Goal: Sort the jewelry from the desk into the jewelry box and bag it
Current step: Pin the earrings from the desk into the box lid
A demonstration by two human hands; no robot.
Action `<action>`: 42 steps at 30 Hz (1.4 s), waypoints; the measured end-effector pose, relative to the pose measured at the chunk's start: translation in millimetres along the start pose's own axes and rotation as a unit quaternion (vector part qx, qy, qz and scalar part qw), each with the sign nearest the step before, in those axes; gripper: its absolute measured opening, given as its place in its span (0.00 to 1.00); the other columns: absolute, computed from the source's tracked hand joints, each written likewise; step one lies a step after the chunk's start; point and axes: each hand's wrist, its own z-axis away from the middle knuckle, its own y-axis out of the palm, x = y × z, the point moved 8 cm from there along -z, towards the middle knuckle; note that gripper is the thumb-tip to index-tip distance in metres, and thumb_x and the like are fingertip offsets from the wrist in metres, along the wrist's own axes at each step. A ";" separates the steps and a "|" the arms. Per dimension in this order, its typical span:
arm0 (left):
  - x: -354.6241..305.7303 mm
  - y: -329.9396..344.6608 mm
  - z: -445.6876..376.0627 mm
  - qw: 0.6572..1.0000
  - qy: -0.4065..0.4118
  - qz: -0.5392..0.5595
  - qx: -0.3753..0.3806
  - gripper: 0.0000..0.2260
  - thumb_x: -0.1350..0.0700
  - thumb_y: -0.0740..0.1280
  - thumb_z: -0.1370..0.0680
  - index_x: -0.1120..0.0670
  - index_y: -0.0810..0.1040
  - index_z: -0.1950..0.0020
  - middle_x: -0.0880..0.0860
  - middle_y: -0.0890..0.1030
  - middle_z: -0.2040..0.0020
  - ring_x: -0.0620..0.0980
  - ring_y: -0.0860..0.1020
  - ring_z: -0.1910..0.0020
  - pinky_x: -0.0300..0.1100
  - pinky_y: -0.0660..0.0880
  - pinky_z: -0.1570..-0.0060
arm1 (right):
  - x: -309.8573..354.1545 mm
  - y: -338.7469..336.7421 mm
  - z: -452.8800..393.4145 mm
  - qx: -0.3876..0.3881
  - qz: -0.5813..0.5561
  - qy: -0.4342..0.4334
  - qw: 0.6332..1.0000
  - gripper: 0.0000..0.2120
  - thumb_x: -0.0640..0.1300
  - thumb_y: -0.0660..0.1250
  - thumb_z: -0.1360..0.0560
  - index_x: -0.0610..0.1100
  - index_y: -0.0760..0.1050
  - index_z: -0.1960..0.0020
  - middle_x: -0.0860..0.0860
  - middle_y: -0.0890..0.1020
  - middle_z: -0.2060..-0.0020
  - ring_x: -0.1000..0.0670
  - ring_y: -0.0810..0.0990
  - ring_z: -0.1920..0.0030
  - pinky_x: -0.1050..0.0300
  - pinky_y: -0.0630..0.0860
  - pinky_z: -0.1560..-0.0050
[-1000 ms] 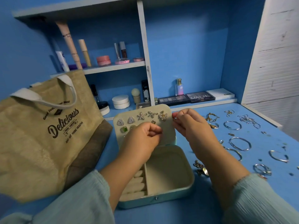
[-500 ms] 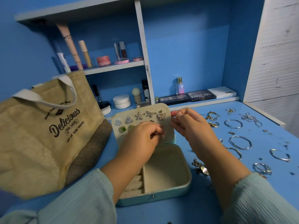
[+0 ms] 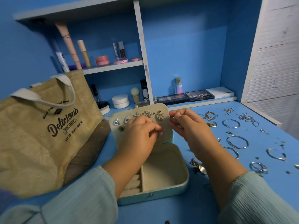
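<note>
At the centre of the frame, the jewelry box [image 3: 161, 178] lies open on the blue desk [image 3: 262, 188], its lid panel [image 3: 166, 134] raised and already studded with earrings: two triangular studs [image 3: 121, 121], two flower studs [image 3: 144, 114], a butterfly earring [image 3: 159, 116] and a green stone [image 3: 121, 128]. The left hand [image 3: 139, 139] is held against the lower part of that panel with fingers curled and pinched, apparently round a small earring, though the piece itself cannot be made out. The right hand [image 3: 191, 128] is curled at the panel's right edge, gripping it, seemingly to steady the panel or fit a backing from behind. The large compartment of the box appears to hold nothing, and the ring rolls at lower centre look unfilled. To the right of the frame, much jewelry is left on the desk: hoops and bangles [image 3: 237, 141], chains [image 3: 247, 118] and gold pieces [image 3: 209, 115]. The burlap bag [image 3: 40, 135] stands at the left, not yet used. The sorting is judged to be early, with most pieces and the bagging still outstanding.
</note>
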 end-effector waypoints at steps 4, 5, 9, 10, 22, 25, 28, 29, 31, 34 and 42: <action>-4.8 -6.1 -4.6 0.995 0.048 -0.075 -0.044 0.02 0.48 0.72 0.35 0.45 0.83 0.66 0.46 0.66 0.61 0.47 0.64 0.58 0.46 0.63 0.59 | 1.7 -0.3 1.6 0.001 -0.020 0.001 1.000 0.12 0.36 0.57 0.22 0.43 0.72 0.63 0.51 0.81 0.60 0.53 0.79 0.55 0.57 0.77 0.43; -5.0 -6.3 -5.5 0.994 0.055 -0.083 -0.046 0.02 0.48 0.74 0.36 0.44 0.83 0.66 0.46 0.65 0.61 0.48 0.64 0.58 0.47 0.62 0.58 | 1.8 -0.1 1.7 0.002 -0.021 0.001 1.000 0.12 0.36 0.57 0.22 0.43 0.72 0.63 0.51 0.81 0.60 0.53 0.80 0.55 0.57 0.77 0.44; -4.5 -6.9 -4.7 0.993 0.051 -0.102 -0.040 0.04 0.47 0.75 0.37 0.44 0.82 0.67 0.51 0.69 0.61 0.49 0.62 0.58 0.49 0.59 0.58 | 2.6 0.6 2.5 0.005 -0.020 0.000 1.000 0.12 0.36 0.57 0.22 0.42 0.73 0.62 0.49 0.82 0.59 0.53 0.80 0.54 0.60 0.78 0.46; -2.9 -7.5 -3.7 0.993 0.041 -0.100 -0.041 0.04 0.47 0.75 0.37 0.44 0.82 0.67 0.51 0.70 0.61 0.48 0.62 0.58 0.49 0.59 0.58 | 2.8 0.5 2.5 0.006 -0.022 0.000 1.000 0.11 0.36 0.57 0.22 0.42 0.73 0.61 0.49 0.82 0.59 0.53 0.80 0.54 0.61 0.78 0.47; 6.9 -3.3 4.1 0.987 -0.026 -0.153 -0.046 0.08 0.48 0.79 0.38 0.45 0.82 0.63 0.52 0.70 0.57 0.50 0.61 0.56 0.49 0.58 0.55 | 2.5 1.1 1.4 0.011 -0.015 -0.005 1.000 0.12 0.35 0.57 0.22 0.42 0.73 0.61 0.50 0.82 0.58 0.50 0.80 0.50 0.58 0.76 0.45; 4.2 -4.4 3.9 0.986 -0.027 -0.156 -0.049 0.08 0.49 0.78 0.38 0.45 0.83 0.63 0.52 0.70 0.58 0.50 0.61 0.56 0.49 0.57 0.54 | 2.5 0.8 1.3 0.009 -0.013 -0.005 1.000 0.12 0.35 0.57 0.22 0.42 0.72 0.61 0.50 0.81 0.58 0.50 0.79 0.50 0.57 0.76 0.43; 2.8 -5.2 4.0 0.987 -0.026 -0.156 -0.041 0.06 0.49 0.77 0.36 0.45 0.82 0.62 0.48 0.64 0.56 0.50 0.61 0.55 0.42 0.47 0.54 | 3.1 1.2 1.1 0.009 -0.018 -0.006 1.000 0.11 0.34 0.56 0.22 0.41 0.72 0.61 0.50 0.81 0.59 0.51 0.78 0.53 0.57 0.76 0.44; 3.2 -4.7 4.3 0.986 -0.030 -0.160 -0.034 0.06 0.49 0.77 0.36 0.45 0.83 0.62 0.47 0.63 0.55 0.49 0.61 0.55 0.40 0.45 0.57 | 3.4 1.5 1.2 0.010 -0.021 -0.006 1.000 0.11 0.34 0.56 0.22 0.41 0.72 0.61 0.51 0.81 0.60 0.51 0.78 0.53 0.58 0.77 0.44; 3.4 -3.4 4.5 0.984 -0.038 -0.172 -0.016 0.06 0.48 0.76 0.35 0.45 0.83 0.60 0.47 0.61 0.54 0.49 0.60 0.54 0.39 0.45 0.59 | 3.3 1.9 1.2 0.012 -0.024 -0.005 1.000 0.11 0.34 0.56 0.22 0.41 0.72 0.61 0.50 0.81 0.60 0.52 0.79 0.54 0.58 0.77 0.45; 1.6 -1.2 4.5 0.980 -0.049 -0.190 0.013 0.07 0.46 0.72 0.31 0.44 0.83 0.55 0.46 0.60 0.53 0.47 0.58 0.51 0.40 0.46 0.57 | 3.1 1.4 1.5 0.011 -0.026 -0.004 1.000 0.11 0.34 0.56 0.22 0.40 0.72 0.61 0.50 0.81 0.59 0.53 0.79 0.54 0.60 0.77 0.46; 0.4 3.1 3.2 0.974 -0.077 -0.200 0.070 0.11 0.42 0.65 0.26 0.40 0.79 0.45 0.45 0.56 0.51 0.46 0.56 0.47 0.40 0.45 0.55 | 3.0 1.4 2.4 0.007 -0.029 0.002 1.000 0.12 0.34 0.56 0.22 0.41 0.72 0.62 0.50 0.81 0.59 0.53 0.79 0.54 0.60 0.77 0.47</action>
